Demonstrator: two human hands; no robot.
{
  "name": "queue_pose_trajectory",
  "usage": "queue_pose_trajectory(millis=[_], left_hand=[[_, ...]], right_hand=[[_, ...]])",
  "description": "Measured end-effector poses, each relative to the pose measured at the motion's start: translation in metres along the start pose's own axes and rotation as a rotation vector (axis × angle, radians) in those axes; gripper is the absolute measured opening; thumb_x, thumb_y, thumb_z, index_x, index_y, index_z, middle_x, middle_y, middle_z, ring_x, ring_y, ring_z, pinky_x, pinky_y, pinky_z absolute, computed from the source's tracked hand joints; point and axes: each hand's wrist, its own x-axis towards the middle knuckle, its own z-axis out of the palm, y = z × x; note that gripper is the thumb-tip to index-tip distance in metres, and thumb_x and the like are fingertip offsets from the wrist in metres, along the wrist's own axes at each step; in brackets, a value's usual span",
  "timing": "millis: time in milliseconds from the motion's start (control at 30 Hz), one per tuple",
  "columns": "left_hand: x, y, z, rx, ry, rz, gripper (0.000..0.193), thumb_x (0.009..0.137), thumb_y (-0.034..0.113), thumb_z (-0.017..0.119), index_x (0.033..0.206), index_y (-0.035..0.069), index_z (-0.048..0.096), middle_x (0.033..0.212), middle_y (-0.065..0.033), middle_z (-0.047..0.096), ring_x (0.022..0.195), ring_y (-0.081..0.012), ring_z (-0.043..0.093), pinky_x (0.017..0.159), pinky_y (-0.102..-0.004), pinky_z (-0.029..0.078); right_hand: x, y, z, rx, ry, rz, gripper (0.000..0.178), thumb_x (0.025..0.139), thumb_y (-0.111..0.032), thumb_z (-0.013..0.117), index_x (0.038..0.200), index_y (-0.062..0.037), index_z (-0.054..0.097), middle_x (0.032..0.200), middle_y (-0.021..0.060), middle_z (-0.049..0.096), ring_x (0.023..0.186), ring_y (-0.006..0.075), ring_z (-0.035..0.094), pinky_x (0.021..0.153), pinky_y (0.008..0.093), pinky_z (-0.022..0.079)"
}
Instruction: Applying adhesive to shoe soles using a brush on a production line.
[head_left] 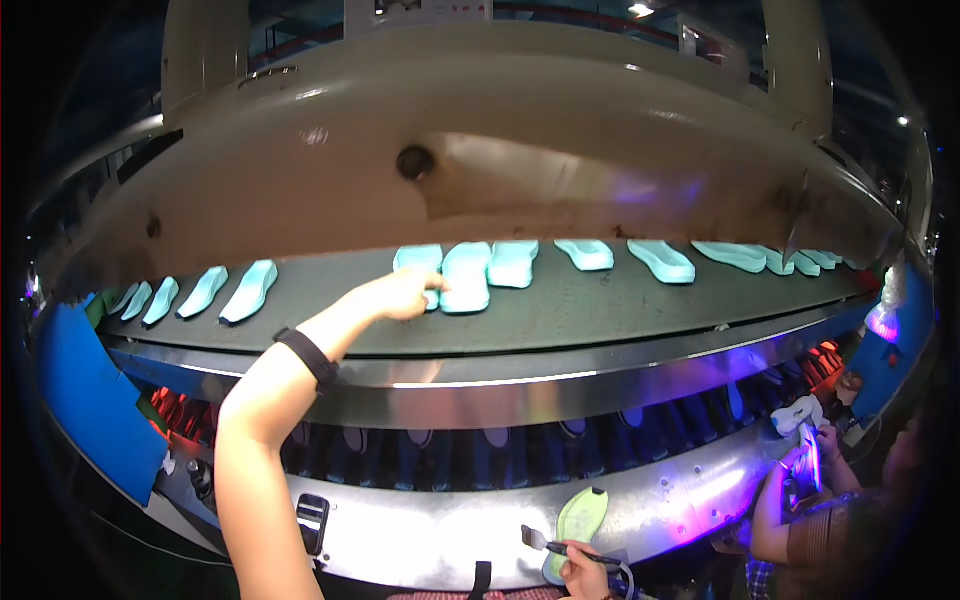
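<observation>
My left hand [403, 294] reaches across to the dark belt, its fingers bent closed at the left edge of a pale turquoise shoe sole [466, 278]. Another sole [418, 258] lies partly behind that hand, and a third [513, 264] sits just to the right. Low in the view, my right hand [583, 574] is closed round the dark handle of a flat brush [540, 541]. The bristles point left, over the metal ledge. Beside and partly under the brush lies a yellow-green shoe sole [582, 516]; my hand hides some of its lower end.
A large beige hood [300, 170] overhangs the conveyor belt [330, 310], which carries several more soles. Below it, dark shoe parts fill a lower opening lit blue and red. A black buckle-like object [312, 524] rests on the metal ledge [420, 540]. A co-worker's arm [772, 515] is at right.
</observation>
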Motion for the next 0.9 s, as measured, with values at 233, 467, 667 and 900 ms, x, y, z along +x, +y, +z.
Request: queue_pose_trajectory(millis=[233, 467, 667, 900], left_hand=[[-0.079, 0.044, -0.028, -0.142, 0.109, -0.276, 0.02, 0.079, 0.018, 0.055, 0.087, 0.001, 0.059, 0.094, -0.0152, 0.059, 0.09, -0.0286, 0.054, 0.079, -0.0345, 0.042], [-0.187, 0.077, 0.063, -1.494, 1.093, -0.407, 0.036, 0.082, 0.016, 0.048, 0.112, -0.002, 0.043, 0.109, -0.0099, 0.048, 0.102, -0.0202, 0.049, 0.09, -0.0316, 0.039], [-0.255, 0.106, 0.114, -2.311, 0.407, -0.18, 0.063, 0.078, 0.032, 0.052, 0.124, -0.006, 0.032, 0.116, -0.022, 0.046, 0.098, -0.0347, 0.054, 0.085, -0.0487, 0.044], [-0.253, 0.139, 0.236, -2.459, -0.01, -0.512, 0.083, 0.077, 0.065, 0.034, 0.132, 0.003, 0.027, 0.129, -0.0209, 0.037, 0.116, -0.0367, 0.039, 0.098, -0.0525, 0.027]], right_hand=[[-0.035, -0.08, 0.082, 0.151, 0.4, -0.36, 0.024, 0.076, 0.005, 0.054, 0.1, 0.0044, 0.054, 0.098, 0.0166, 0.059, 0.073, 0.0174, 0.058, 0.062, 0.0236, 0.048], [-0.037, -0.093, 0.089, 0.078, 0.447, -0.38, 0.022, 0.074, 0.003, 0.057, 0.096, 0.0034, 0.056, 0.095, 0.0144, 0.06, 0.08, 0.0165, 0.057, 0.07, 0.0248, 0.045], [-0.026, -0.101, 0.104, 0.079, 0.419, -0.405, 0.021, 0.075, 0.004, 0.054, 0.096, 0.0053, 0.056, 0.096, 0.0153, 0.059, 0.089, 0.0208, 0.057, 0.082, 0.0298, 0.043], [-0.004, -0.109, 0.128, 0.076, 0.159, -0.348, 0.022, 0.074, 0.005, 0.056, 0.096, 0.0041, 0.058, 0.096, 0.0153, 0.06, 0.09, 0.02, 0.057, 0.085, 0.0295, 0.043]])
